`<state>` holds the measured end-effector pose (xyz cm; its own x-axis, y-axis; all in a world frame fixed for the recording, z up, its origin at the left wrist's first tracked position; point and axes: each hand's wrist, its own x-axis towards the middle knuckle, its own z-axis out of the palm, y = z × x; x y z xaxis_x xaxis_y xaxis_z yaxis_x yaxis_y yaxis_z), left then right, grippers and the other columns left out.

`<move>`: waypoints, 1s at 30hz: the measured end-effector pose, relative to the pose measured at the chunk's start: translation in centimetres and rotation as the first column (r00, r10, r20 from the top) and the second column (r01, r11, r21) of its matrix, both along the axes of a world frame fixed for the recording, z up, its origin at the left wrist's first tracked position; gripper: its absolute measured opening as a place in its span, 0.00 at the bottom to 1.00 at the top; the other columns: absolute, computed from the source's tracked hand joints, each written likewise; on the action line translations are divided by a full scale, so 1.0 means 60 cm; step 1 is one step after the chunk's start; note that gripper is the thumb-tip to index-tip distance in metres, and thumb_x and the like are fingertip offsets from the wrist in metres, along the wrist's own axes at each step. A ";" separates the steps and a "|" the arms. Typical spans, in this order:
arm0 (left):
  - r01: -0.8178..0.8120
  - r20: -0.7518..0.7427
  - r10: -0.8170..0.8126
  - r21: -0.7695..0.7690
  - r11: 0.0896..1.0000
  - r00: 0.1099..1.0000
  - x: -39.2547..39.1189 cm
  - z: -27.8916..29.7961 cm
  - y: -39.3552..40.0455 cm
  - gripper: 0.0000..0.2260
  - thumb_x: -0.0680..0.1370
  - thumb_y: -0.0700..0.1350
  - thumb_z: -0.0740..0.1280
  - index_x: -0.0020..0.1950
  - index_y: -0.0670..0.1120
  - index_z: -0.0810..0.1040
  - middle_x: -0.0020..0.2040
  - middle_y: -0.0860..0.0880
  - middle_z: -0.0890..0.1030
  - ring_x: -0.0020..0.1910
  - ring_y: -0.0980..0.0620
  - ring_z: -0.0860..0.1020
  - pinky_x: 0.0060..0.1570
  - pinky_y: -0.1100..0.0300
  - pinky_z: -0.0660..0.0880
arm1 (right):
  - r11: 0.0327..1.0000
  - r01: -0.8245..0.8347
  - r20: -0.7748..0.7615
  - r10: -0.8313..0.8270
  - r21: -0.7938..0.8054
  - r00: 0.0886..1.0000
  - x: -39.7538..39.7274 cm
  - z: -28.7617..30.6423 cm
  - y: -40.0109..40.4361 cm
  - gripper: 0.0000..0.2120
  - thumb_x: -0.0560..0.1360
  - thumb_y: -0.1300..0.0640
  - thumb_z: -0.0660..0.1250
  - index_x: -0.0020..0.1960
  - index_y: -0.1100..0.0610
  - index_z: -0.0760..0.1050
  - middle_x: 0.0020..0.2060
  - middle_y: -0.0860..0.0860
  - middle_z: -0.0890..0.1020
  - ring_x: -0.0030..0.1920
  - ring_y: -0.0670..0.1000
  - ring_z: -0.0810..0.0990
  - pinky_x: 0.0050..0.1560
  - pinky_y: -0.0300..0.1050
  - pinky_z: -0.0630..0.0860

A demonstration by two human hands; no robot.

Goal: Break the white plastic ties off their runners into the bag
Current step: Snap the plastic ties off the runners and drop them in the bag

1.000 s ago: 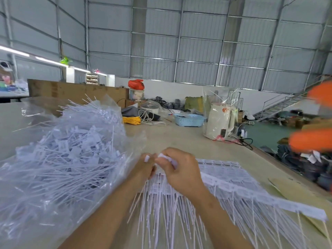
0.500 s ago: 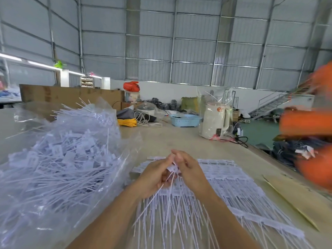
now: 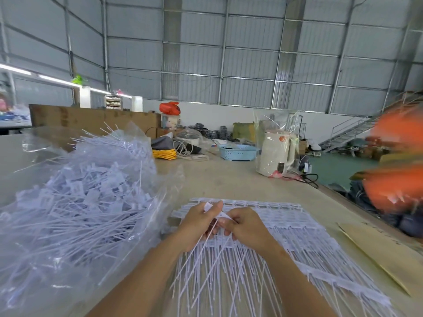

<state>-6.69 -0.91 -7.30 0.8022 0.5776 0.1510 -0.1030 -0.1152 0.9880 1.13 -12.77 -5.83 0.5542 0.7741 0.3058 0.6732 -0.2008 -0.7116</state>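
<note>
Both hands meet over the near-centre of the table [image 3: 229, 179]. The left hand [image 3: 196, 221] pinches the head of a white tie [image 3: 207, 206] between thumb and curled fingers, with loose tails trailing down toward 6 o'clock. The right hand [image 3: 246, 226] touches it at 3 o'clock, fingers curled around another tie head [image 3: 223, 215]. Under them lie the stacked runners [image 3: 297, 239] — a flat white sheet spreading toward 4 o'clock, their tails fanning to the near edge. The clear bag [image 3: 68, 213], heaped with loose ties, fills 9 o'clock, its crumpled side just beside the left wrist. Bare tabletop opens toward 12 o'clock, up to a blue basket [image 3: 238, 152] and a wrapped white kettle [image 3: 275, 154]. The table's right edge runs past a cardboard sheet [image 3: 384, 255] at 3 o'clock — blurred orange shapes beyond.
</note>
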 end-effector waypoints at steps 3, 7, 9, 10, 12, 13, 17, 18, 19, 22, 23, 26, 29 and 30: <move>-0.085 0.036 0.083 0.054 0.995 0.996 0.005 0.000 -0.007 0.20 0.79 0.52 0.64 0.41 0.35 0.78 0.27 0.43 0.74 0.23 0.51 0.69 0.24 0.65 0.64 | 0.999 0.019 0.020 -0.020 0.050 1.000 -0.005 0.001 0.005 0.16 0.75 0.58 0.66 0.28 0.54 0.75 0.27 0.52 0.79 0.23 0.41 0.72 0.31 0.36 0.70; -0.073 0.035 0.069 0.114 0.991 0.997 0.006 0.001 -0.020 0.18 0.80 0.53 0.62 0.38 0.41 0.76 0.24 0.49 0.73 0.23 0.54 0.69 0.23 0.65 0.64 | 0.993 0.033 0.069 -0.041 0.117 0.997 -0.010 0.002 0.006 0.19 0.73 0.60 0.67 0.25 0.49 0.73 0.23 0.47 0.77 0.25 0.42 0.72 0.32 0.35 0.68; -0.055 0.052 0.049 0.124 0.991 0.997 0.006 0.000 -0.020 0.16 0.81 0.52 0.61 0.39 0.42 0.74 0.23 0.52 0.72 0.21 0.56 0.68 0.22 0.66 0.63 | 0.992 0.047 0.054 -0.054 0.116 0.997 -0.009 0.002 0.004 0.16 0.73 0.60 0.68 0.26 0.55 0.76 0.24 0.52 0.77 0.25 0.43 0.70 0.32 0.38 0.67; -0.063 0.057 0.057 0.109 0.992 0.997 0.007 -0.001 -0.019 0.16 0.80 0.52 0.61 0.39 0.42 0.74 0.22 0.52 0.72 0.20 0.57 0.67 0.21 0.68 0.62 | 0.992 0.055 0.047 -0.061 0.113 0.997 -0.010 0.003 0.004 0.14 0.72 0.60 0.69 0.28 0.57 0.77 0.25 0.54 0.77 0.26 0.44 0.70 0.33 0.40 0.66; -0.090 0.049 0.087 0.066 0.994 0.995 0.008 0.002 -0.016 0.14 0.80 0.50 0.62 0.41 0.40 0.74 0.21 0.53 0.70 0.17 0.58 0.64 0.19 0.69 0.60 | 0.989 0.104 0.110 -0.116 0.109 0.987 -0.012 0.002 0.006 0.15 0.73 0.59 0.68 0.27 0.52 0.75 0.25 0.49 0.76 0.28 0.45 0.70 0.33 0.42 0.65; -0.091 0.042 0.089 0.049 0.995 0.995 0.008 0.004 -0.016 0.14 0.80 0.50 0.62 0.42 0.40 0.74 0.20 0.53 0.69 0.16 0.59 0.63 0.19 0.70 0.60 | 0.987 0.141 0.195 -0.154 0.080 0.969 -0.014 0.001 0.007 0.15 0.73 0.57 0.67 0.28 0.51 0.73 0.26 0.47 0.75 0.30 0.46 0.72 0.34 0.42 0.65; -0.133 -0.009 0.134 0.042 0.990 0.991 0.010 0.003 -0.013 0.13 0.81 0.49 0.62 0.43 0.41 0.75 0.31 0.45 0.74 0.19 0.55 0.66 0.21 0.67 0.61 | 0.974 0.219 0.620 -0.209 0.061 0.757 -0.035 0.019 -0.003 0.09 0.76 0.53 0.63 0.40 0.54 0.77 0.38 0.52 0.82 0.42 0.55 0.79 0.35 0.42 0.64; -0.209 -0.038 0.211 0.039 0.977 0.977 0.009 0.002 -0.004 0.13 0.81 0.49 0.61 0.44 0.42 0.75 0.34 0.43 0.74 0.22 0.53 0.67 0.24 0.64 0.61 | 0.978 0.156 0.681 -0.210 0.141 0.701 -0.043 0.027 -0.003 0.11 0.75 0.53 0.63 0.37 0.55 0.77 0.34 0.51 0.81 0.37 0.55 0.79 0.32 0.41 0.65; -0.289 -0.068 0.290 0.022 0.957 0.955 0.007 0.002 0.008 0.12 0.81 0.50 0.61 0.45 0.43 0.75 0.35 0.42 0.74 0.24 0.51 0.67 0.26 0.62 0.61 | 0.970 0.077 0.709 -0.223 0.232 0.669 -0.051 0.034 -0.004 0.12 0.74 0.53 0.64 0.33 0.56 0.76 0.30 0.50 0.79 0.32 0.54 0.78 0.28 0.40 0.66; -0.320 0.005 0.324 -0.143 0.936 0.946 -0.005 0.012 0.035 0.13 0.81 0.51 0.59 0.43 0.43 0.70 0.26 0.48 0.71 0.19 0.54 0.65 0.21 0.66 0.60 | 0.881 -0.048 0.576 -0.265 0.470 0.773 -0.065 0.051 0.006 0.15 0.74 0.55 0.67 0.30 0.59 0.72 0.25 0.49 0.72 0.27 0.52 0.69 0.26 0.45 0.67; -0.268 0.058 0.282 -0.179 0.947 0.958 -0.006 0.016 0.031 0.14 0.81 0.52 0.59 0.43 0.43 0.71 0.24 0.49 0.72 0.18 0.56 0.66 0.19 0.66 0.61 | 0.886 -0.043 0.482 -0.210 0.462 0.851 -0.060 0.057 0.006 0.15 0.75 0.56 0.67 0.32 0.61 0.72 0.26 0.52 0.72 0.29 0.54 0.69 0.30 0.48 0.68; -0.053 0.104 0.077 -0.214 0.975 0.992 0.001 0.018 -0.009 0.14 0.81 0.52 0.60 0.47 0.42 0.77 0.28 0.48 0.79 0.21 0.56 0.74 0.20 0.68 0.66 | 0.886 -0.023 0.140 -0.047 0.463 0.989 -0.038 0.055 -0.004 0.11 0.74 0.60 0.68 0.32 0.57 0.78 0.34 0.57 0.77 0.39 0.55 0.75 0.42 0.48 0.71; 0.168 0.091 -0.145 -0.337 0.926 0.985 0.008 0.015 -0.030 0.24 0.79 0.61 0.54 0.46 0.42 0.78 0.27 0.47 0.78 0.20 0.54 0.72 0.20 0.68 0.63 | 0.899 0.087 -0.030 -0.082 0.429 0.996 -0.025 0.040 -0.006 0.07 0.73 0.60 0.69 0.38 0.52 0.80 0.46 0.56 0.79 0.49 0.50 0.75 0.51 0.38 0.71; 0.241 0.106 -0.217 -0.365 0.899 0.970 0.008 0.015 -0.031 0.29 0.76 0.65 0.52 0.45 0.42 0.79 0.27 0.46 0.77 0.20 0.54 0.71 0.20 0.68 0.62 | 0.921 0.097 -0.049 -0.084 0.378 0.995 -0.024 0.036 -0.005 0.04 0.74 0.59 0.69 0.42 0.56 0.81 0.47 0.58 0.79 0.50 0.51 0.76 0.52 0.41 0.71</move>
